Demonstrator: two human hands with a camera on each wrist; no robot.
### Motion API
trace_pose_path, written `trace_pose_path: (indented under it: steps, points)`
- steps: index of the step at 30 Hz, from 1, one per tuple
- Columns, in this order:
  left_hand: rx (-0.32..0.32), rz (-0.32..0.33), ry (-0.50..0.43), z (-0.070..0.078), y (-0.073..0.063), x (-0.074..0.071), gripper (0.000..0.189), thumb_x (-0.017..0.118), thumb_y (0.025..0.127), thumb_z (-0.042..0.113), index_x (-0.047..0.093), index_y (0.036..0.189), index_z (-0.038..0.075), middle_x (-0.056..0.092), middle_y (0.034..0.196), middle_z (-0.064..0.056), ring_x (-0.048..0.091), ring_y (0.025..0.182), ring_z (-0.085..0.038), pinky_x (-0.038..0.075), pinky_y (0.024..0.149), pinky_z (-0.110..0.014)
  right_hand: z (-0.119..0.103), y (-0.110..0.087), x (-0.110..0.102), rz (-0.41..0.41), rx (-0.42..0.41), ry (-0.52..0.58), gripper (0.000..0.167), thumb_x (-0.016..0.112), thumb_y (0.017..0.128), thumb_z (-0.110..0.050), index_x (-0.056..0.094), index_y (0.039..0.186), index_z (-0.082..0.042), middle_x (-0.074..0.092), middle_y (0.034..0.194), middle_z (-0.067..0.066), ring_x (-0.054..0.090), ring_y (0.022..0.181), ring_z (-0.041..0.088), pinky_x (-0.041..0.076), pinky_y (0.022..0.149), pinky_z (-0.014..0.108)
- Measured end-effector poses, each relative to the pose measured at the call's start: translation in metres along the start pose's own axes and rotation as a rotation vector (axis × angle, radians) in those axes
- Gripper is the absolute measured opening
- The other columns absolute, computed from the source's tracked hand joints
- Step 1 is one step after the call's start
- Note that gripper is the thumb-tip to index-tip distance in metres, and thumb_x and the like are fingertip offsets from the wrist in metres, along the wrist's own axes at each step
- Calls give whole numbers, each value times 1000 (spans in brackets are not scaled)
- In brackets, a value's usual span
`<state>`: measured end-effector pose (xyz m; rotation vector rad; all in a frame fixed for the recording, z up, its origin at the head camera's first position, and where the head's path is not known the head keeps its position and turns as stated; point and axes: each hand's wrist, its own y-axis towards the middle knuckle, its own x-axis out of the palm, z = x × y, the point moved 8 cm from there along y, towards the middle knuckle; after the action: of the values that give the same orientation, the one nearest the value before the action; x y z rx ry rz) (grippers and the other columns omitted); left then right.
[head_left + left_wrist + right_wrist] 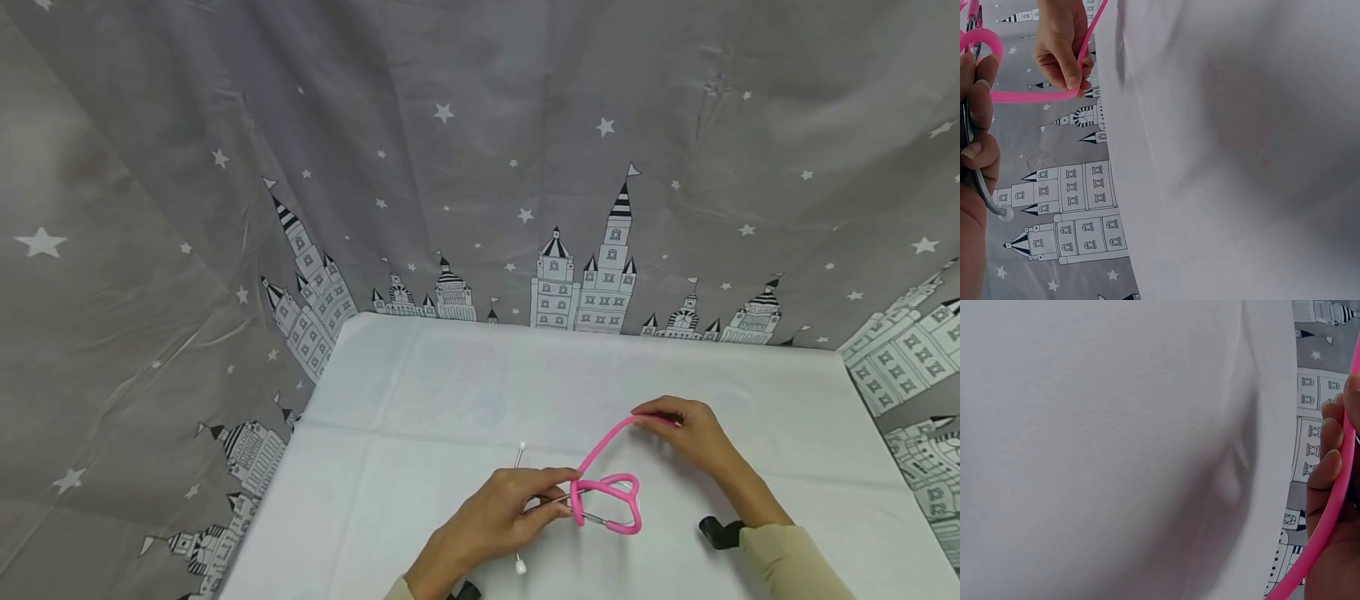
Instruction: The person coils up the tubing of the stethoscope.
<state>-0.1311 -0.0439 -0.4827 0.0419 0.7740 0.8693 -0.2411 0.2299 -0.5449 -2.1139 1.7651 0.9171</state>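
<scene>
A stethoscope with pink tubing [606,442] is held between both hands above the white surface. My left hand [498,515] grips its metal ear tubes, where the tubing is wrapped round them and a pink loop [626,527] sticks out to the right. White ear tips [521,567] show on both sides of that hand; one ear tip [1005,214] also appears in the left wrist view. Up and to the right, my right hand [696,435] pinches the stretch of tubing that rises from the wrap. In the right wrist view this tubing [1334,515] runs along the fingers. I see no chestpiece.
A white cloth [420,392] covers the table, with creases across it. Behind and at the sides hangs a grey curtain [480,167] printed with stars and castles. Black straps or mounts [720,533] sit by the wrists, near beige sleeves [791,562].
</scene>
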Motion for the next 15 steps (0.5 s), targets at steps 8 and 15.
trace_pose_path:
  steps: [8, 15]
  points:
    - [61, 36, 65, 5, 0, -11, 43, 75, 102, 20, 66, 144, 13, 83, 116, 4, 76, 95, 7, 56, 85, -9, 11, -8, -7, 21, 52, -21, 16, 86, 93, -19, 85, 108, -21, 83, 105, 2, 65, 89, -4, 54, 75, 13]
    - [-15, 72, 33, -2, 0, -25, 45, 78, 100, 22, 68, 144, 17, 84, 107, 6, 74, 94, 5, 59, 88, -13, 18, -16, -4, -2, 95, -38, 15, 85, 94, -20, 85, 109, -20, 83, 106, 3, 65, 88, -3, 57, 74, 17]
